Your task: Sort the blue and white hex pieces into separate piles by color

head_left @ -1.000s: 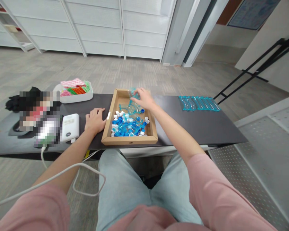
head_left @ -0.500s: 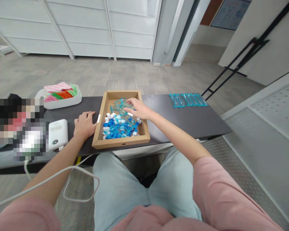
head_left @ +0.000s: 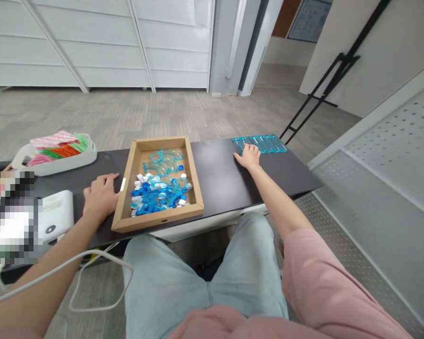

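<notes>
My left hand (head_left: 101, 197) lies on the dark table with its fingers spread, against the left side of a shallow cardboard box (head_left: 196, 188). Inside the box are curved clear-blue plastic pieces (head_left: 164, 165), with small blue and white blocks (head_left: 151, 200) heaped towards the near end. Over to the right, my right hand (head_left: 250, 157) is at the near left end of a row of clear-blue plastic pieces (head_left: 268, 142) laid side by side. Its thumb is apart from the fingers, and I see nothing held; the fingertips partly cover the row's edge.
At the back left stands a white basket (head_left: 61, 162) of colourful bundles and a checked cloth. A white power bank (head_left: 56, 214) lies left of my left hand. A white cable (head_left: 102, 254) loops over my left forearm. The table's (head_left: 219, 183) near edge runs above my knees.
My right hand has left the cardboard box and moved right to the row of clear-blue pieces. My left hand stays beside the box. The view has turned slightly right.
</notes>
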`<state>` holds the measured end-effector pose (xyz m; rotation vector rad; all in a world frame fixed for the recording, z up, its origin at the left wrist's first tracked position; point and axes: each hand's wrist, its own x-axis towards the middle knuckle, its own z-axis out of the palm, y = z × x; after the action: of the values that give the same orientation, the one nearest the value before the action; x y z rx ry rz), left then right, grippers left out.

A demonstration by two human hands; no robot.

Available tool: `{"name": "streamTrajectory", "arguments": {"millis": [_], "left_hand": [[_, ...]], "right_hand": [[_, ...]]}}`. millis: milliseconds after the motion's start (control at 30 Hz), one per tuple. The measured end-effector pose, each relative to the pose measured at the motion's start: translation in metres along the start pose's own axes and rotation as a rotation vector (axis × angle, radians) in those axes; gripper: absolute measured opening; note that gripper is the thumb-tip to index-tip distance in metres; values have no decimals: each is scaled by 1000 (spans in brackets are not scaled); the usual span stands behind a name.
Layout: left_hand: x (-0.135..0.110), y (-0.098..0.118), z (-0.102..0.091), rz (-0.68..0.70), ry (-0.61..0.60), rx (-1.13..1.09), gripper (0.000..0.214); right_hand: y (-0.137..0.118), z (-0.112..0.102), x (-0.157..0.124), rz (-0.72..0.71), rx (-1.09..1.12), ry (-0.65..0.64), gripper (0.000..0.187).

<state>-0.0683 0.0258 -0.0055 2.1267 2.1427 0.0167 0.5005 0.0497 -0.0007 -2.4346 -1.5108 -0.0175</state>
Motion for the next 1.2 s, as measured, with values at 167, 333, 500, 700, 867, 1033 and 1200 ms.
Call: {"name": "streamTrajectory", "arguments": {"millis": [167, 333, 500, 700, 867, 1033, 1200], "left_hand": [[-3, 4, -5, -2, 11, -46, 86], [-7, 5, -6, 15, 28, -71, 83], [-8, 8, -6, 21, 43, -76, 77], [-10, 11, -8, 20, 53, -83, 75], [-12, 11, -10, 26, 56, -92, 85], [-10, 10, -8, 11, 54, -139, 93], [-8, 8, -5, 13, 56, -146, 90]], "right_hand": [[-5, 17, -19, -60, 37, 74, 53], [-11, 13, -48, -105, 209, 30, 61], [-40, -10, -56, -276, 425, 88, 57], [-148, -15, -65, -738, 428, -39, 55], [-226, 5, -60, -900, 303, -206, 53], [-241, 11, -53, -904, 248, -234, 52], [-226, -1, -65, -1005, 275, -175, 48]]}}
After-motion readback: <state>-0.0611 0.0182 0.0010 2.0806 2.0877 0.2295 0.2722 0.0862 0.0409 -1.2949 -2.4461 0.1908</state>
